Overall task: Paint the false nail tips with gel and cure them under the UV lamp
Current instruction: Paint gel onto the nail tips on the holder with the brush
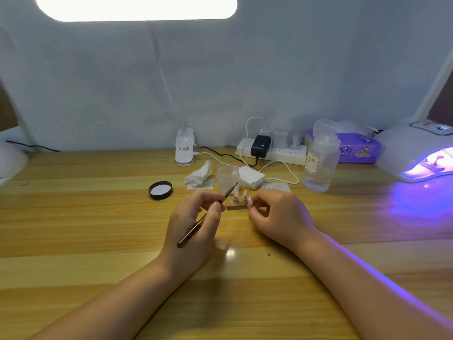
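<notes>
Here, two hands over a wooden worktop (98, 217). Left hand (196, 222): fingers curled round one thin dark brush (201, 222), held like a pen, its tip slanting up towards a small frosted jar (228, 179). Right hand (279, 214): fingers curled, fingertips pinching at the right end of a small wooden block (236, 205); exactly what they pinch is too small to tell.

Nail tips (240, 193): two pink ones stand clear on little metal stands on the block, between the hands. A third pink one shows at the right fingertips. More pale shapes lie just behind the right hand, count unclear.

Counted otherwise:
- One open jar, just behind the block.
- One black lid (160, 190), lying flat, left of the jar, apart from it.
- One crumpled tissue (199, 175) on a flat wipe, left of the jar.
- One stack of white pads (251, 177), right of the jar.
- One clear bottle (320, 160), upright, labelled, low on liquid.
- One white power strip (272, 153) at the back, with one black adapter and several white plugs.
- One purple tissue pack (358, 148) behind the bottle.
- One white curing lamp (416, 153), far right, lit violet, its glow spilling on the wood.
- One desk lamp: clamp base (185, 148) at the back edge, bright head (136, 7) overhead.

Surface: pale striped wood, glossy, a glare spot near the wrists. Behind: a white sheet wall (269, 69), creased.
</notes>
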